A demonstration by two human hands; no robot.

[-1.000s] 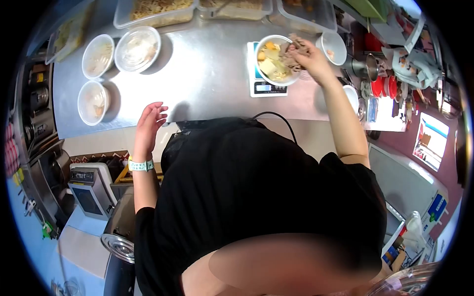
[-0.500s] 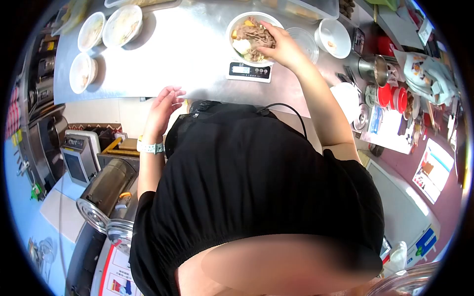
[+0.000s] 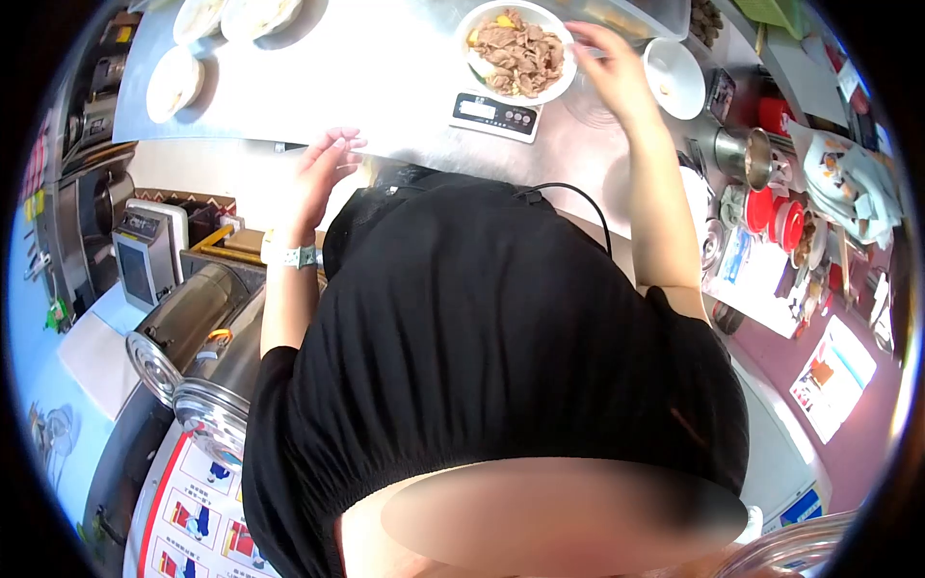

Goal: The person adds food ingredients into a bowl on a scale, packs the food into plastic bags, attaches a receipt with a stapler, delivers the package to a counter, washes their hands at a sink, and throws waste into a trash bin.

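A white bowl [image 3: 466, 67] sits on a small digital kitchen scale [image 3: 495, 115] at the top centre. Sliced cooked meat [image 3: 520, 56] fills most of it, with a yellow piece and a pale piece showing at the left side. My right hand [image 3: 612, 72] is at the bowl's right rim, fingers apart with nothing in them; whether a fingertip touches the rim I cannot tell. Over the front edge of the metal table [image 3: 385, 72], my left hand [image 3: 326, 171] hangs loosely, fingers apart and holding nothing.
Three food bowls, one a white bowl [image 3: 176, 85], stand at the table's left. Beyond my right hand are another white bowl [image 3: 674, 79] and a clear round lid [image 3: 590, 101]. A metal pot [image 3: 742, 154] and red-lidded containers [image 3: 785, 223] are farther right.
My right hand has come out of the bowl to its right rim, and the meat is now uncovered. The view has shifted, so the table appears higher. My left hand stays by the edge.
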